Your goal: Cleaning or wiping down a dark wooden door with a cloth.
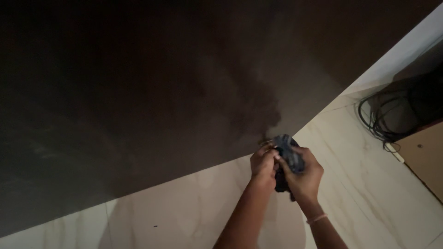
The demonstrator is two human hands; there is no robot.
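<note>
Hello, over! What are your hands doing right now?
Both hands, left and right, grip a dark bundled cloth. Dark surface close ahead. Cables off right.

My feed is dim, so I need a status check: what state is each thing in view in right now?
Cloth: dark, bunched up, gripped in both hands.
Left hand: closed on the cloth.
Right hand: closed on the cloth, a thin band at the wrist.
Dark surface: smeared, with a darker patch near the cloth.
Cables: loosely coiled by the wall.
Floor: pale, marbled.
</note>
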